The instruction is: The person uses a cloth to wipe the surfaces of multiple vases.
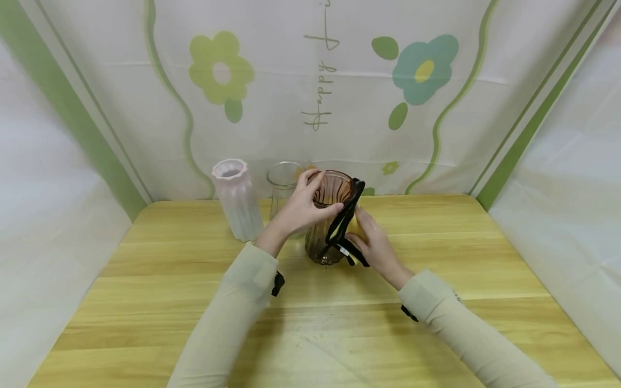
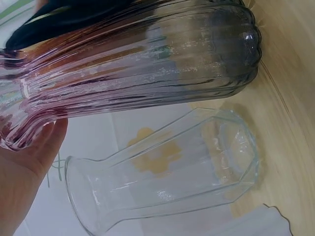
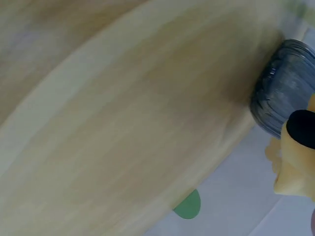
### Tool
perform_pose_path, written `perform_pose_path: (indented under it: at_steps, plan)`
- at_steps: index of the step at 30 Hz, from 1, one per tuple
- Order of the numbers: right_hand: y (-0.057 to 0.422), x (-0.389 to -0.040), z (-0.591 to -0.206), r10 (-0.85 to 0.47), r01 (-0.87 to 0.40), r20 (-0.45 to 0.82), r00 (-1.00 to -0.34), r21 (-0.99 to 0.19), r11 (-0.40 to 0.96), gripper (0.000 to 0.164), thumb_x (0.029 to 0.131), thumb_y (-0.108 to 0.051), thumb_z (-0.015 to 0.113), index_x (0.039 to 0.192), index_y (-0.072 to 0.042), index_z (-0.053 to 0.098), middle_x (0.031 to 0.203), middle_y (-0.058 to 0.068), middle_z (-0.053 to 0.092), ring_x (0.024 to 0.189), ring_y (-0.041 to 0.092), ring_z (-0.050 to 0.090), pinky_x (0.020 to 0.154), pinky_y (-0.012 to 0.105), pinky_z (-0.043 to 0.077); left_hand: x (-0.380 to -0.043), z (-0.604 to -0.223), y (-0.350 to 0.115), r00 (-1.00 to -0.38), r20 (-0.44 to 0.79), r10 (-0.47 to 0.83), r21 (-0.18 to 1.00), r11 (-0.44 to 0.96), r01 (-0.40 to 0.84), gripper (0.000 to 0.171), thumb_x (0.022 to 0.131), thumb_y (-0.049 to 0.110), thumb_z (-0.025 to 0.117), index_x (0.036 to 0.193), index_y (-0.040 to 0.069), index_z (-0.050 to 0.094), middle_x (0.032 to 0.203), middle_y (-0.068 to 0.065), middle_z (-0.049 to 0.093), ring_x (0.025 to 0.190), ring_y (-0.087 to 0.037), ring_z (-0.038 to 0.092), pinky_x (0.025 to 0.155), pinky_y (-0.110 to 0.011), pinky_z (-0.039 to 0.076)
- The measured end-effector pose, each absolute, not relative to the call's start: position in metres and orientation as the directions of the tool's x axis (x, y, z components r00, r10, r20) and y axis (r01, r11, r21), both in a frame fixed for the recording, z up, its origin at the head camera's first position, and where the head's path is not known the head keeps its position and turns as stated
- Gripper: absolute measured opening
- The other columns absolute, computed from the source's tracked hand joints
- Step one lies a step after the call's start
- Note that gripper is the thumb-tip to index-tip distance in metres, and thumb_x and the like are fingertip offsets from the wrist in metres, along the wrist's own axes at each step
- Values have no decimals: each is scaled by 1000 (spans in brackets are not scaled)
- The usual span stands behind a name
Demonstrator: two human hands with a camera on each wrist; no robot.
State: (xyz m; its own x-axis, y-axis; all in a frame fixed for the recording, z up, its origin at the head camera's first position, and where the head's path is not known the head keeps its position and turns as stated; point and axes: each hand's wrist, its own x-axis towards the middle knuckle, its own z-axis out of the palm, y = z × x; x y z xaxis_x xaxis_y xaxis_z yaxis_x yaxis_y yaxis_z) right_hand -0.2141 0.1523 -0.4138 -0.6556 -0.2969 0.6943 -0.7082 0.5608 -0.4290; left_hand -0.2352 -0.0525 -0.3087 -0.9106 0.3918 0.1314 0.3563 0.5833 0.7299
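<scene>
A ribbed glass vase (image 1: 317, 242), brownish-pink above and smoky grey toward the base, stands near the back of the table. My left hand (image 1: 303, 207) grips it at the flared rim, thumb across the near side. Against its right side my right hand (image 1: 378, 245) holds a yellow cloth (image 3: 293, 169) with black trim (image 1: 356, 194) and a small white tag. The trim reaches up to the vase's rim. In the left wrist view the vase (image 2: 147, 73) lies across the top, with fingers under its neck. Only a fingertip of the right hand shows at the right wrist view's edge.
A clear faceted glass vase (image 2: 162, 182) stands just left of the held one, partly behind the left hand. Farther left is a white vase (image 1: 240, 207) with a pinkish scalloped rim. A flower-printed curtain (image 1: 271, 108) hangs behind the wooden table (image 1: 310, 334).
</scene>
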Motion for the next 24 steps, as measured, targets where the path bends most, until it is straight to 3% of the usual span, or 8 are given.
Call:
perform_pose_path:
  at_steps: [6, 9, 13, 20, 24]
  plan:
    - [159, -212, -421, -371, -710, 652, -661, -384, 590, 76, 79, -1, 71, 146, -5, 36, 137, 29, 48, 123, 48, 49, 97, 55, 46, -235, -307, -52, -912, 132, 388, 737, 577, 352, 92, 85, 50, 65, 155, 18, 13, 161, -3, 4, 145, -31, 24, 113, -55, 32]
    - [166, -212, -423, -419, -708, 610, -672, -365, 605, 72, 81, -1, 70, 146, -4, 37, 138, 27, 48, 123, 45, 51, 97, 52, 47, -236, -307, -53, -912, 134, 387, 734, 580, 354, 92, 85, 51, 64, 155, 19, 13, 161, -3, 4, 145, -32, 24, 113, -55, 32]
    - [173, -211, -425, -453, -696, 557, -696, -369, 616, 74, 84, -3, 67, 149, -11, 33, 142, 22, 47, 124, 41, 51, 97, 49, 48, -237, -307, -52, -918, 131, 374, 734, 585, 344, 94, 83, 52, 66, 155, 20, 13, 160, -4, 3, 143, -34, 28, 111, -55, 34]
    - [166, -211, -415, -402, -686, 591, -699, -396, 610, 72, 86, -1, 65, 149, -7, 31, 140, 26, 47, 125, 44, 49, 99, 53, 46, -235, -306, -45, -934, 88, 348, 739, 605, 295, 100, 82, 57, 66, 155, 21, 8, 159, -7, -1, 138, -37, 35, 109, -53, 38]
    - [161, -209, -408, -346, -615, 530, -774, -502, 608, 66, 91, -6, 62, 149, -4, 31, 144, 28, 40, 130, 49, 41, 102, 62, 39, -235, -305, -45, -932, 90, 351, 736, 608, 300, 98, 85, 56, 62, 155, 17, 7, 159, -8, 2, 139, -35, 34, 110, -53, 37]
